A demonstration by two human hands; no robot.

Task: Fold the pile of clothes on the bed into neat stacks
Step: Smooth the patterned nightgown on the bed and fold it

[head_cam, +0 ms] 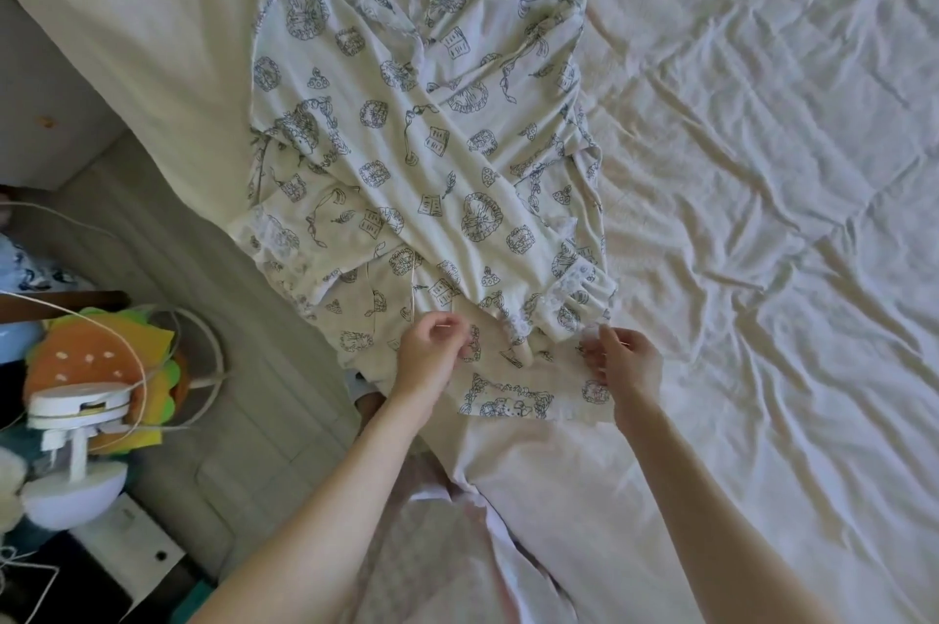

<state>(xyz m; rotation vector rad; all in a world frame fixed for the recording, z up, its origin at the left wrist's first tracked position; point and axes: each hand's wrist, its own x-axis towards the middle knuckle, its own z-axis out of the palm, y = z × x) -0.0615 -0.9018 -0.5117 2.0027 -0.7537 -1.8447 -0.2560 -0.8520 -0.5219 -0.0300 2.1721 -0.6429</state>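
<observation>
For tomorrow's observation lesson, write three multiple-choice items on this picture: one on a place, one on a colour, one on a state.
1. Where does the printed garment lie?
A. on the bed sheet
B. on the floor
C. on a chair

2. What colour is the garment's print?
A. red
B. dark blue-grey
C. yellow

3. What are the left hand and right hand doing?
A. resting flat on the sheet
B. hanging idle
C. each pinching the garment's near edge

Answers: 1 A, cream sheet shows all round it; 2 B, dark line drawings on white cloth; 3 C, both hands have fingers curled on the hem.
</observation>
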